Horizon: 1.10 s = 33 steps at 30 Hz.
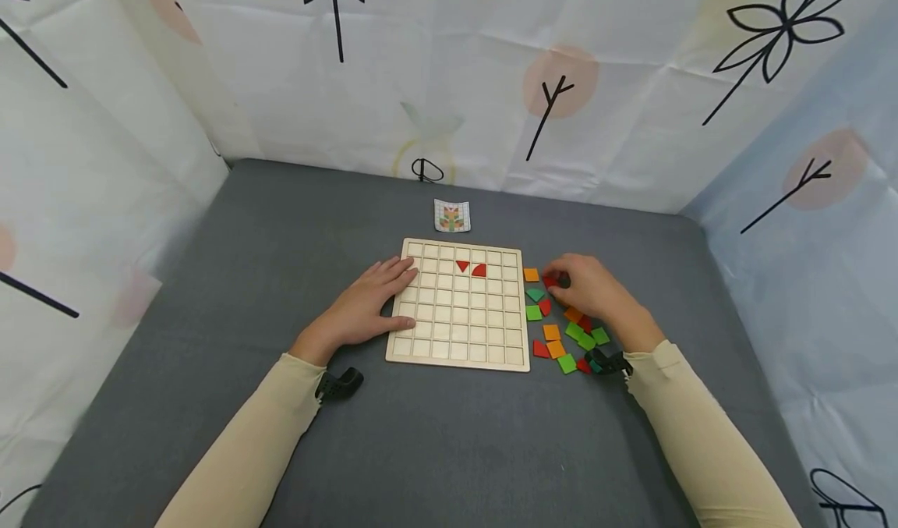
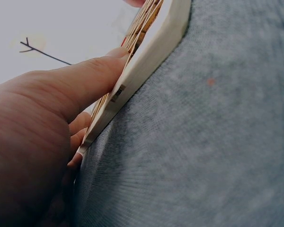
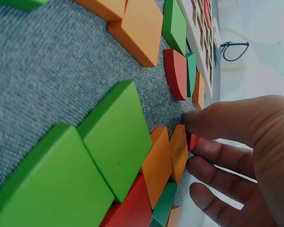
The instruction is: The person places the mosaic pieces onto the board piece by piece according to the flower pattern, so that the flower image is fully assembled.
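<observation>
A square wooden grid board lies on the grey table, with a red triangle tile and a red quarter-round tile in its upper cells. My left hand rests on the board's left edge, fingers extended, thumb on the rim. In the left wrist view the thumb presses on top of the board's side. To the right of the board, my right hand pinches a red tile between thumb and index finger; its shape is mostly hidden by the fingers.
Loose tiles in green, orange, red and teal are scattered right of the board, among them a green square and an orange square. A small pattern card lies behind the board. Printed white cloth hangs around the table.
</observation>
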Motion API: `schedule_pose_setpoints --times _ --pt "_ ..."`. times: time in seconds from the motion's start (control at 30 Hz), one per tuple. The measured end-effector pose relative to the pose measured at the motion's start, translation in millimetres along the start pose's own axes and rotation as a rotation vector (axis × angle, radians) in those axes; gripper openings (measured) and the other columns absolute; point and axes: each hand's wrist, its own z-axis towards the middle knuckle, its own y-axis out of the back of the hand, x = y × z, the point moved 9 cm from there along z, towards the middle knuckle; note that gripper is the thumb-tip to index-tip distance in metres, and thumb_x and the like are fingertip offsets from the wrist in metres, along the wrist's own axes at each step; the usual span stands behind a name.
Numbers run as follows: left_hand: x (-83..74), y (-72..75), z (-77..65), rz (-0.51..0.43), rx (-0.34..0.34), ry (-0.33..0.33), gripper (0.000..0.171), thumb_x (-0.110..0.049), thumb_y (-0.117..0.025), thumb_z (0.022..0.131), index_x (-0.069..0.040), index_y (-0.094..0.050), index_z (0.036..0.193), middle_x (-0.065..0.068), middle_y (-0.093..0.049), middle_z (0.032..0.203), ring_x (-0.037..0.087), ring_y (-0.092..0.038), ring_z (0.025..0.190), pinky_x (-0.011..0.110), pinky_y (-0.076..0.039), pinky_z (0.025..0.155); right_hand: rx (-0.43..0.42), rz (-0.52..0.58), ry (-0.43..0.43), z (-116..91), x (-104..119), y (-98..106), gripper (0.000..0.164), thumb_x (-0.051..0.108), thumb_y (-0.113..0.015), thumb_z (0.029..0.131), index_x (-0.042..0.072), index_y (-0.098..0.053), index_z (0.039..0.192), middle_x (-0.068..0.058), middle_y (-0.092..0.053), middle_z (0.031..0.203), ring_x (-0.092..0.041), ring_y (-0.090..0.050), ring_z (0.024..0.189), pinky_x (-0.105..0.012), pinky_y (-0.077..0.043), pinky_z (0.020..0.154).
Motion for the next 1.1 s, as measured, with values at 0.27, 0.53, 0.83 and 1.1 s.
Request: schedule_pose_setpoints --times 0.27,0.53,0.83,1.1 --pt "-0.7 -1.2 -0.9 0.0 -0.006 0.003 0.093 -0.046 -0.077 0.101 -0.005 -0.032 0.171 0.013 -0.02 0.179 0.034 -0.012 0.166 0.05 -0.006 0.134 0.004 -0.001 0.003 0 -1 0 0.026 0.009 -0.078 0.1 0.003 -0.078 0.125 -0.013 -0.071 0.116 -0.031 -0.064 0.099 -0.054 -0.057 0.09" --pt "-1.7 0.3 1.0 0.004 0.0 -0.001 0.094 -0.045 -0.078 0.101 -0.005 -0.031 0.171 0.014 -0.02 0.179 0.034 -0.011 0.166 0.049 -0.005 0.134 0.003 0.009 -0.011 0 -2 0 0.026 0.009 -0.078 0.1 0.002 -0.078 0.125 -0.014 -0.071 0.115 -0.032 -0.064 0.1 -0.054 -0.058 0.09" --pt "-0.7 1.4 0.9 0.003 0.003 -0.006 0.094 -0.045 -0.078 0.101 -0.004 -0.031 0.171 0.015 -0.021 0.179 0.035 -0.012 0.166 0.049 -0.005 0.134 -0.006 -0.001 -0.001 0 2 7 0.024 0.009 -0.078 0.1 0.002 -0.079 0.124 -0.013 -0.071 0.111 -0.031 -0.064 0.098 -0.052 -0.057 0.086" --pt "-0.3 1.3 0.7 -0.001 -0.003 -0.013 0.093 -0.044 -0.077 0.101 -0.003 -0.032 0.171 0.016 -0.022 0.178 0.036 -0.013 0.165 0.049 -0.005 0.134 -0.018 0.005 0.0 3 6 14 0.024 0.01 -0.078 0.101 0.004 -0.079 0.124 -0.012 -0.071 0.113 -0.032 -0.064 0.101 -0.053 -0.057 0.088"
